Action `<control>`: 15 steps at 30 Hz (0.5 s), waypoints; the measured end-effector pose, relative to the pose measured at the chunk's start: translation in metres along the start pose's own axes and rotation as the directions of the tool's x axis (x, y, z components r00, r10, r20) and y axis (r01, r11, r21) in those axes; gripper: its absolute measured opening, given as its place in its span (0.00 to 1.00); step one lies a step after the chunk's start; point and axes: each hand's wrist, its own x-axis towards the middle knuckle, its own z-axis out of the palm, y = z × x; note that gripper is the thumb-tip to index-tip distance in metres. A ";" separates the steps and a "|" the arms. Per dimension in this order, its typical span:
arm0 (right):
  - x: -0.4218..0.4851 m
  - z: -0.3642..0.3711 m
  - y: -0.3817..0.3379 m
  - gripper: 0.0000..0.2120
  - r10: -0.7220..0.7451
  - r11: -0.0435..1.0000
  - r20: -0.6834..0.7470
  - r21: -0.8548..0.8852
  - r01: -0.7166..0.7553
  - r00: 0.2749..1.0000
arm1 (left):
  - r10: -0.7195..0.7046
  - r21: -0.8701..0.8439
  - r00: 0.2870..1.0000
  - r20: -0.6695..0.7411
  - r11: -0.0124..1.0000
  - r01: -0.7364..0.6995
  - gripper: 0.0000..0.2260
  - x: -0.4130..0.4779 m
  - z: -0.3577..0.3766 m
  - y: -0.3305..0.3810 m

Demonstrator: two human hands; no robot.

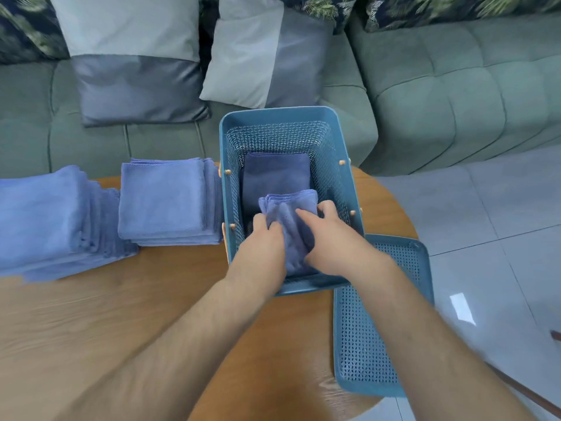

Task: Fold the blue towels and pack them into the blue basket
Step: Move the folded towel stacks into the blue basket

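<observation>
Folded towel (287, 209), gripped between left hand (263, 243) and right hand (329, 238), sat in blue basket (225, 138); second towel (274, 173) lay just beyond.

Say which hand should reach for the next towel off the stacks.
Probably left. Both grip the towel in the basket, but the left hand is nearer the stacks; the right hand would cross over.

Round brown wooden table (121, 314) bearing a blue perforated plastic basket (274, 111), one stack of folded blue towels (164, 199) just left of it, a second stack (45, 220) further left, and a blue perforated lid (364, 344) at its near right corner.
</observation>
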 end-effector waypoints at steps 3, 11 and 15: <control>0.020 0.013 0.006 0.27 0.006 1.000 0.099 -0.019 -0.004 0.995 | -0.028 0.078 0.995 0.091 0.997 0.021 0.12 0.016 0.013 0.000; 0.038 0.033 -0.005 0.21 0.020 0.918 -0.069 -0.394 -0.046 0.997 | -0.114 0.416 0.993 0.030 0.905 0.091 0.14 0.035 0.035 0.004; 0.038 0.036 -0.011 0.22 -0.175 0.893 -0.131 -0.438 0.101 0.976 | -0.075 0.335 0.990 -0.122 0.936 0.112 0.13 0.039 0.036 0.002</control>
